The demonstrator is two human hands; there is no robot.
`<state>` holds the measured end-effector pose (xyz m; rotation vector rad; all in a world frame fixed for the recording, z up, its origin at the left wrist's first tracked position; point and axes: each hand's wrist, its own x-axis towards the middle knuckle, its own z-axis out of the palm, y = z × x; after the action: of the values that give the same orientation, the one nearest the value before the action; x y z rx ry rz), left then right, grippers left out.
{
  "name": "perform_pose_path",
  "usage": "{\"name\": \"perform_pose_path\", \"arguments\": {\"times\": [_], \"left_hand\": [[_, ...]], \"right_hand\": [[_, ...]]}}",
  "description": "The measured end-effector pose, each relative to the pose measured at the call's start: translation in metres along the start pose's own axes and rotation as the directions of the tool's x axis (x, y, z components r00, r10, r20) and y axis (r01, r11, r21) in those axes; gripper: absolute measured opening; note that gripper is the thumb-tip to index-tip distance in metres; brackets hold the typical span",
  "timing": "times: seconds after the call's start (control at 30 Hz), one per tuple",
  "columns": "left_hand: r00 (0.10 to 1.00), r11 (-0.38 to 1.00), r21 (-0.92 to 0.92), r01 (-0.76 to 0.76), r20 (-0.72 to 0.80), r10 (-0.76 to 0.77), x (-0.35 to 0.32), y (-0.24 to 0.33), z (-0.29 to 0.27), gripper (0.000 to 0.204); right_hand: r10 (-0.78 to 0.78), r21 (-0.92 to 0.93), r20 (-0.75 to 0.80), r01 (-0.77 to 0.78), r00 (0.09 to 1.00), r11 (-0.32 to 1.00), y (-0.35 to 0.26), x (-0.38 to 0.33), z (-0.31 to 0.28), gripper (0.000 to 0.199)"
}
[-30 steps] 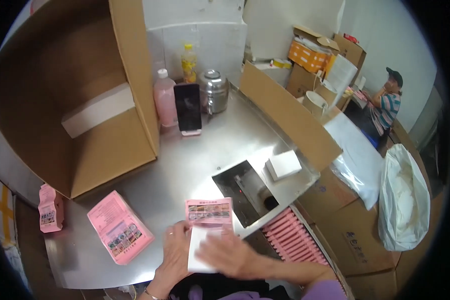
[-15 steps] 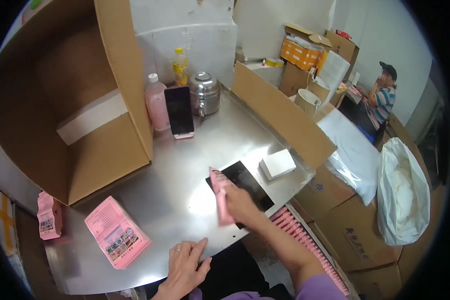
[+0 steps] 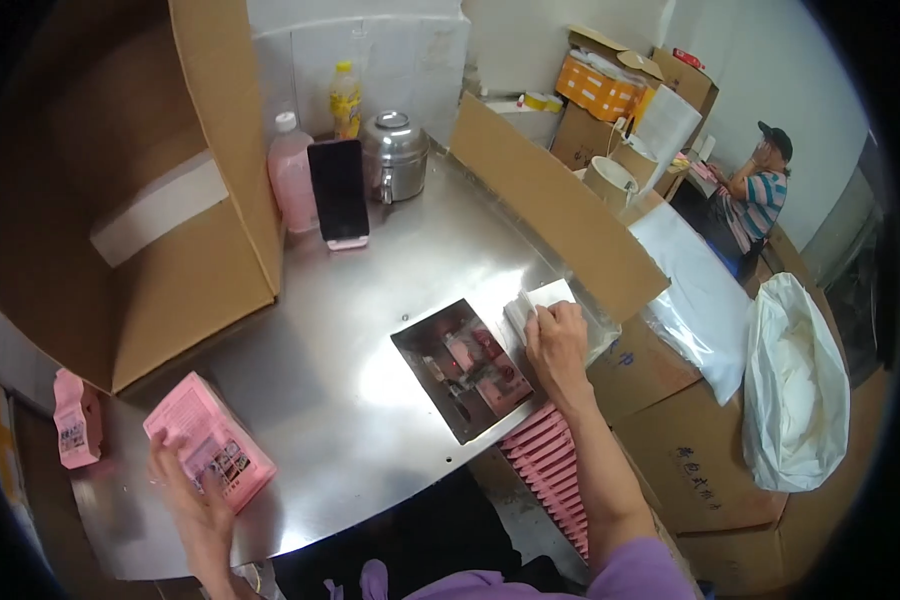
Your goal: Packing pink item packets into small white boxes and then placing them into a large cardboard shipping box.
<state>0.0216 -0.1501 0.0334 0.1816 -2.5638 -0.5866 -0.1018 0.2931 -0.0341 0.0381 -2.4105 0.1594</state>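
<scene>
Fingers apart, my left hand [image 3: 195,510] rests against the near left side of a stack of flat pink printed packs [image 3: 240,440]. My right hand [image 3: 560,350] reaches to the far right of the metal table, its fingers bent over a stack of small white cards [image 3: 515,315]. Whether a single card is pinched there is hidden by the fingers. Between the two hands lies a dark rectangular opening [image 3: 460,370] in the tabletop, with pink and red pieces showing in it. Under the right forearm stands a row of pink packs [image 3: 550,470] below the table edge.
A large open carton [image 3: 190,290] stands at the left, beside a pink pack [image 3: 78,420]. Behind are a phone on a stand [image 3: 340,195], bottles [image 3: 292,175] and a steel pot [image 3: 395,155]. A cardboard flap [image 3: 560,220] borders the right. Another person [image 3: 755,205] sits farther back.
The pink pack has left my right hand, which moved right to the white cards. My left hand moved left onto the pink stack. Pink and red pieces now show in the opening.
</scene>
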Motion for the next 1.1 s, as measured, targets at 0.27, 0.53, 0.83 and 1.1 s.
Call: {"name": "perform_pose_path", "arguments": {"times": [0.27,0.53,0.83,1.1], "left_hand": [[0.982,0.976,0.215,-0.038,0.188,-0.003,-0.011,-0.05,0.015,0.016],[0.984,0.994,0.105,-0.008,0.18,-0.011,-0.008,-0.044,0.012,0.008],[0.983,0.992,-0.004,-0.124,0.132,0.124,-0.008,-0.086,0.029,0.007],[0.95,0.992,0.119,0.05,0.3,-0.084,-0.011,-0.086,0.026,0.043]], "right_hand": [[0.002,0.039,-0.024,-0.001,1.0,0.999,-0.001,0.004,-0.006,0.011],[-0.038,0.003,0.07,0.038,0.997,0.999,-0.01,0.007,-0.007,0.015],[-0.025,0.025,0.081,0.023,0.996,0.999,-0.001,0.002,-0.002,0.015],[-0.047,-0.056,0.058,0.05,0.997,0.997,-0.007,0.007,-0.006,0.017]]}}
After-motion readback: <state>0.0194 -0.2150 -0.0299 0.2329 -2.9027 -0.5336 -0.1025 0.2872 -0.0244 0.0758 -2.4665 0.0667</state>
